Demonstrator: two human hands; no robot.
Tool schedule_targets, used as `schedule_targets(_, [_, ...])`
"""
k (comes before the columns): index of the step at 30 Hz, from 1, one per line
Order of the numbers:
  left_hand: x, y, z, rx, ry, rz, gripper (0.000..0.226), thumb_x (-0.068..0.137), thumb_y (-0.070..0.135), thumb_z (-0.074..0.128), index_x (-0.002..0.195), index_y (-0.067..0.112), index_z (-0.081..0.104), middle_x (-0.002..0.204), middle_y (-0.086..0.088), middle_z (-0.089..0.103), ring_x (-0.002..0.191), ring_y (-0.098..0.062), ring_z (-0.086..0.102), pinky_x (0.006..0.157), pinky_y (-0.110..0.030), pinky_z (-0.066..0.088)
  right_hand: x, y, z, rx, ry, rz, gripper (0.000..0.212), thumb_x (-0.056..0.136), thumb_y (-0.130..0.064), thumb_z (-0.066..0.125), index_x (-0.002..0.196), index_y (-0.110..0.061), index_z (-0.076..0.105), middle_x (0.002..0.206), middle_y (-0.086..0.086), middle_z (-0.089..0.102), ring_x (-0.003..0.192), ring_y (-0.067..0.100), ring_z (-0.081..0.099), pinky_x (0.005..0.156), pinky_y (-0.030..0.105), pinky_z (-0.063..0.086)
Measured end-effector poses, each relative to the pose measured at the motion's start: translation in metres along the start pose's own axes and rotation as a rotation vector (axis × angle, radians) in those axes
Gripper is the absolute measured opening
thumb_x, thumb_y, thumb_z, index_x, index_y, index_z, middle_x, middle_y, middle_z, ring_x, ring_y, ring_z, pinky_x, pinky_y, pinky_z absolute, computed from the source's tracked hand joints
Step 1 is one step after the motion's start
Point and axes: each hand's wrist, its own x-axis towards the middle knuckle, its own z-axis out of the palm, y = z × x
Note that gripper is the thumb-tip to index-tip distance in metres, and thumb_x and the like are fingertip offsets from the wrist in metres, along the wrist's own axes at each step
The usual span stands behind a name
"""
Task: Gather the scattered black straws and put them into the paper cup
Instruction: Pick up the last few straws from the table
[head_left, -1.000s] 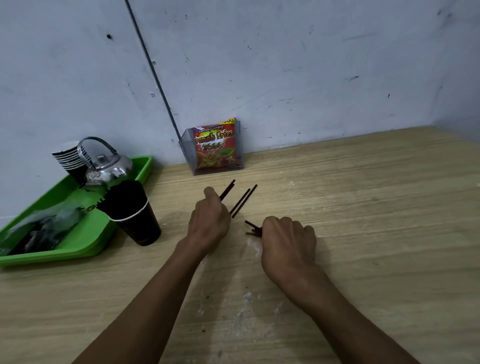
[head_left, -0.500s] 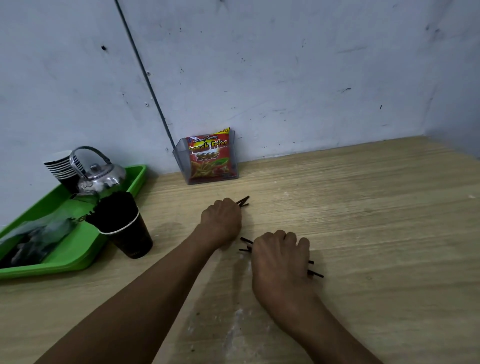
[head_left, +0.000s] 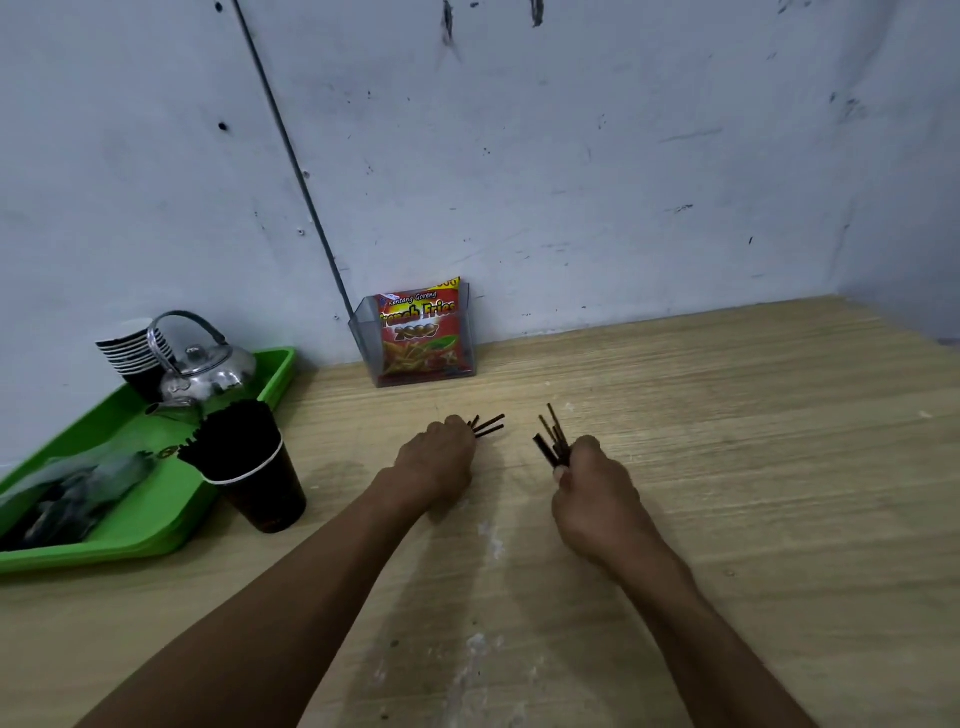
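Since the earlier frame, the right hand (head_left: 597, 493) has been lifted off the wooden table (head_left: 727, 441) and turned, so that a bundle of black straws (head_left: 553, 441), previously pressed flat beneath it, is now gripped upright in closed fingers and fanned out above the thumb. The left hand (head_left: 441, 457) is kept clenched against the table, and a few thin straws (head_left: 488, 426) are held in it, their dark ends poking out to the right beyond the knuckles. The straws are seen as slim, matte black sticks of similar length. A black paper cup (head_left: 260, 478) with a white rim band is stood just beside the green tray (head_left: 156, 519), left of the left hand, and is already packed with black straws (head_left: 234, 431). A kettle (head_left: 202, 364) and stacked cups (head_left: 130, 353) are carried on the tray.
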Motion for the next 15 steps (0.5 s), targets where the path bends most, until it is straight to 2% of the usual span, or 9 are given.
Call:
schedule_targets(2, [0.000, 0.001, 0.003, 0.004, 0.017, -0.023, 0.033, 0.095, 0.009, 0.045, 0.126, -0.001, 0.043, 0.126, -0.021, 0.052, 0.115, -0.036, 0.055, 0.089, -0.040, 0.046, 0.009, 0.006, 0.002, 0.278, -0.022, 0.037, 0.013, 0.099, -0.017, 0.043, 0.106, -0.011, 0.052, 0.095, 0.008, 0.058, 0.076, 0.019, 0.055, 0.064, 0.032, 0.042])
schedule_targets(4, [-0.002, 0.003, 0.006, -0.009, 0.035, -0.075, 0.033, 0.097, 0.012, 0.043, 0.127, -0.001, 0.044, 0.125, -0.020, 0.052, 0.115, -0.035, 0.055, 0.088, -0.040, 0.046, 0.012, 0.007, 0.000, 0.663, -0.086, 0.142, 0.017, 0.102, -0.014, 0.039, 0.098, -0.014, 0.055, 0.075, 0.005, 0.053, 0.054, 0.012, 0.045, 0.046, 0.026, 0.035])
schedule_targets(6, [-0.005, 0.005, 0.009, -0.023, 0.058, -0.114, 0.032, 0.098, 0.015, 0.040, 0.126, 0.000, 0.045, 0.125, -0.019, 0.051, 0.114, -0.034, 0.054, 0.089, -0.040, 0.045, 0.011, 0.005, -0.004, 0.928, -0.165, 0.254, 0.020, 0.103, -0.010, 0.036, 0.098, -0.010, 0.055, 0.064, 0.002, 0.046, 0.045, 0.010, 0.038, 0.038, 0.022, 0.028])
schedule_targets(10, [-0.009, 0.006, 0.009, -0.192, 0.125, -0.143, 0.027, 0.100, 0.020, 0.036, 0.118, 0.003, 0.046, 0.118, -0.019, 0.056, 0.107, -0.034, 0.055, 0.084, -0.041, 0.045, 0.011, 0.002, -0.003, 1.183, -0.249, 0.384, 0.018, 0.099, -0.007, 0.033, 0.094, -0.011, 0.050, 0.056, 0.001, 0.041, 0.040, 0.011, 0.033, 0.039, 0.022, 0.023])
schedule_targets(13, [-0.014, 0.003, 0.004, -0.514, 0.130, -0.110, 0.024, 0.101, 0.019, 0.034, 0.116, 0.002, 0.043, 0.111, -0.020, 0.059, 0.096, -0.034, 0.058, 0.073, -0.039, 0.044, 0.012, 0.003, 0.001, 1.299, -0.258, 0.440, 0.015, 0.096, -0.012, 0.036, 0.087, -0.013, 0.048, 0.051, -0.002, 0.037, 0.036, 0.009, 0.027, 0.036, 0.018, 0.019])
schedule_targets(15, [-0.021, 0.006, 0.003, -0.766, 0.141, -0.040, 0.019, 0.102, 0.016, 0.036, 0.113, 0.005, 0.047, 0.105, -0.017, 0.059, 0.085, -0.023, 0.055, 0.067, -0.034, 0.041, 0.013, 0.005, 0.003, 1.333, -0.264, 0.432, 0.019, 0.097, -0.021, 0.039, 0.081, -0.015, 0.047, 0.049, -0.004, 0.034, 0.035, 0.008, 0.025, 0.035, 0.016, 0.018])
